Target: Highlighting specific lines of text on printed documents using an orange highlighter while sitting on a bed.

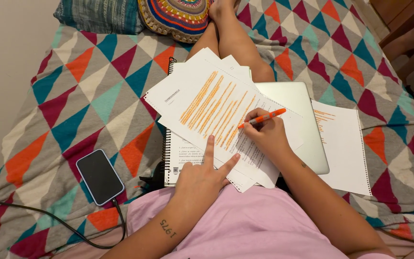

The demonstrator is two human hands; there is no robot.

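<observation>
an orange highlighter (263,117) is gripped in the right hand (264,136), fingers closed round its barrel, with the tip laid on the top printed sheet (202,103) just right of the block of lines already marked in orange. the sheet lies tilted at the middle of the scene, on a fan of loose pages. the left hand (201,180) rests flat on the near edge of those pages; nothing is grasped in it, the index and middle fingers being spread and stretched out over the lower text.

under the pages a spiral-bound notebook (173,163) shows at the left, and a closed silver laptop (303,115) at the right. another sheet with a few orange marks (343,144) lies further right, partly under the laptop. a dark phone in a pale case (99,176) lies to the near left, apart from the papers, with a cable (49,218) plugged in. all of it is spread on a bedspread of coloured triangles (82,86), with a crocheted round cushion (176,17) at the far side.

the step in hand is judged to be the marking of a further line. a steady stroke along the print would be called for, with the sheet kept pinned by the flat hand.
</observation>
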